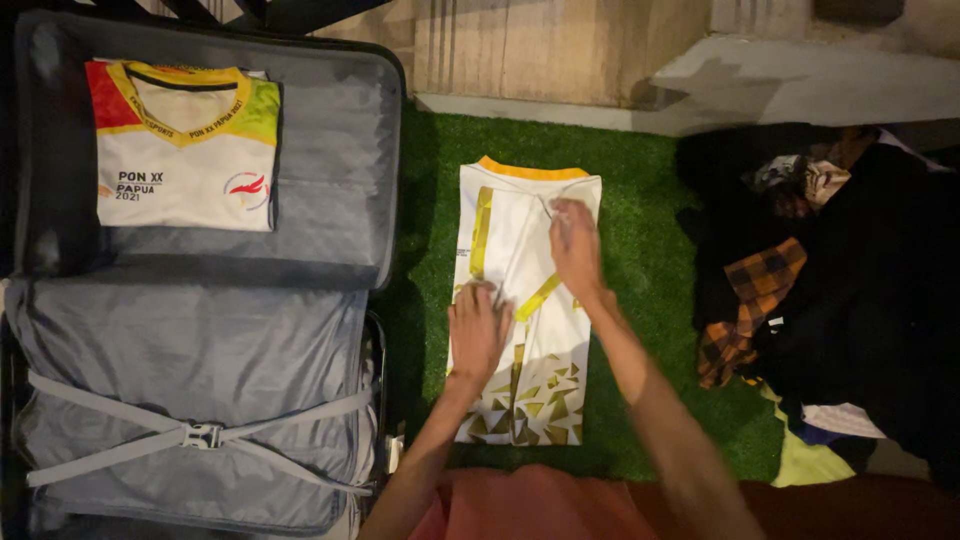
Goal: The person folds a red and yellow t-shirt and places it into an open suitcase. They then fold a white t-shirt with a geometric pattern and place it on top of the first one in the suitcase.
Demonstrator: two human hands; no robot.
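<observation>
Two flat palms, left hand (478, 330) and right hand (576, 242) with fingers spread, press the white-and-yellow jersey (520, 300) on green turf (640, 300) at the open suitcase's (350, 200) three o'clock; smoothing creases outward would likely keep the fold crisp.

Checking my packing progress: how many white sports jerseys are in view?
2. One folded jersey lies in the open suitcase; the other jersey lies on the green turf under both hands. The clothes pile at right may hide more.

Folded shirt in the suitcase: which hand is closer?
Left. The left hand presses the white-and-gold shirt on the grass, on the side toward the suitcase holding the folded shirt; the right hand lies farther away.
</observation>
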